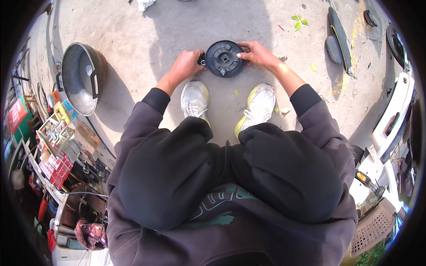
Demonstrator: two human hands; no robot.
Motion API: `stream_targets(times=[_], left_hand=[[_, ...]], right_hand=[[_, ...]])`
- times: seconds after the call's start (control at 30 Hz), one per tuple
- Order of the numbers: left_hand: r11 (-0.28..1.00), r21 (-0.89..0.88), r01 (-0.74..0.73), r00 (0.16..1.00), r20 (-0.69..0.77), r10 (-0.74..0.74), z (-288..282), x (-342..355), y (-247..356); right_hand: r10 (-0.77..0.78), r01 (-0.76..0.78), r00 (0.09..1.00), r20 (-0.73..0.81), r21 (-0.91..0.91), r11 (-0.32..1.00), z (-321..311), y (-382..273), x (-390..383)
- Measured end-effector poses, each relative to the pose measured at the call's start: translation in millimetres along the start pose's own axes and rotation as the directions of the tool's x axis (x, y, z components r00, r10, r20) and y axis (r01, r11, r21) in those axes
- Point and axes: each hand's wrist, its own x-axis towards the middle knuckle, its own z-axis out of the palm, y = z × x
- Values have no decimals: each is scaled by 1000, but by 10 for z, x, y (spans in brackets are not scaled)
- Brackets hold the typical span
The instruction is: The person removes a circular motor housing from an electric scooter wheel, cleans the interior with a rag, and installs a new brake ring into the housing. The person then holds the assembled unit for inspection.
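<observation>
A round black metal plate [217,57] with a central hub and small silver fittings is held in front of me, above the ground between my white shoes. My left hand [188,64] grips its left side, fingers closed beside a small silver piece on the rim. My right hand [255,57] holds the right side, thumb resting on the top face and fingers around the edge, whose underside is hidden.
A large metal basin [96,60] sits at the left beside cluttered tools and boxes [55,170]. Dark padded pieces [333,48] lie at the upper right near a tyre [395,44]. White panels [390,115] line the right side. Leaves [299,23] are scattered on the concrete.
</observation>
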Motion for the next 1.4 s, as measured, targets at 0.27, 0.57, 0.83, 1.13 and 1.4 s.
stream_targets(times=[0.27,0.57,0.83,1.13,1.4], left_hand=[[969,-106,224,957,211,-198,-156,19,-51],[790,-307,531,822,416,-390,-309,-16,144],[856,-77,511,799,410,-440,-345,165,183],[982,-5,191,979,77,-190,-669,414,338],[948,275,160,732,-678,73,-1182,1382,-74]], right_hand=[[-141,125,990,-19,-366,922,62,-228,230],[-74,76,997,18,-367,927,46,-382,190],[-165,156,986,24,-486,860,-7,-404,130],[-270,156,959,-88,-631,760,155,-273,108],[-250,96,955,-159,-631,770,207,-346,-48]])
